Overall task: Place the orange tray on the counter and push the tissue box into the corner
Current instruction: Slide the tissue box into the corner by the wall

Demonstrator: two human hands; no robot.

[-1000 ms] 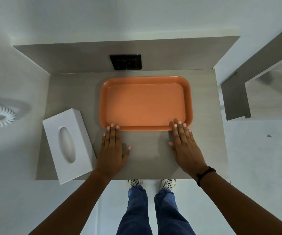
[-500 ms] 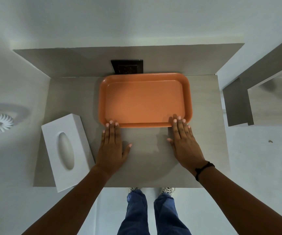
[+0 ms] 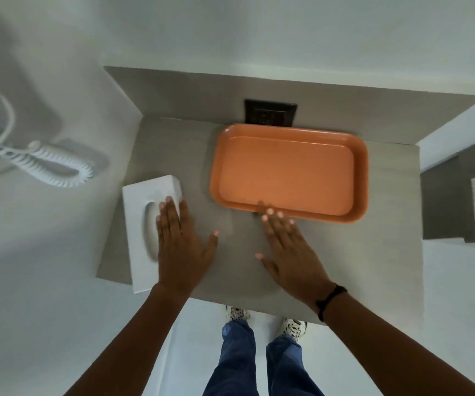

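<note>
Head view. The tray [image 3: 287,172] lies flat on the surface [image 3: 387,224], its far edge close under the wall and a dark outlet plate [image 3: 270,112]. The first part of the task reads as done, as far as this view shows.

The box [image 3: 145,232] (white, with an oval slot on top) sits at the left edge of the surface, its near end overhanging the front edge. It is well apart from the far-left corner, so the push is judged not yet completed.

The left hand [image 3: 182,250] is flat and unclenched, fingers together, thumb spread. Its fingertips [image 3: 169,200] lie over the right side of the box top; whether they press on it or hover above cannot be told, since the frame is motion-blurred.

The right hand [image 3: 290,252] is also flat and released, grasping nothing. Its fingertips [image 3: 270,212] reach the near rim of the tray; contact cannot be confirmed.

Remaining work, by judgement: slide the box away from the person, along the left edge, into the far-left corner.

A coiled white cord [image 3: 56,167] hangs to the left, off the surface.

No brand, label or writing is readable on the tray, the box or the plate.
</note>
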